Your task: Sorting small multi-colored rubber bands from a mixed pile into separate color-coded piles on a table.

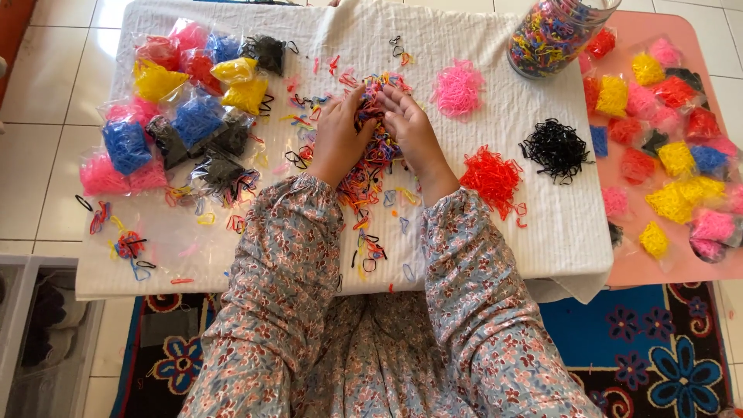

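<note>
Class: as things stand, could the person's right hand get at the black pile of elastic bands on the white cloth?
Probably yes: the right hand rests on the mixed pile, and only bare cloth and the red pile lie towards the black pile.

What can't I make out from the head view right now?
- Mixed band pile: its middle is covered by the left hand and right hand.
- Jar: its top is cut off by the upper edge.
- Single bands: too small to count.
- Either hand's grip: fingers are buried in the pile.
</note>
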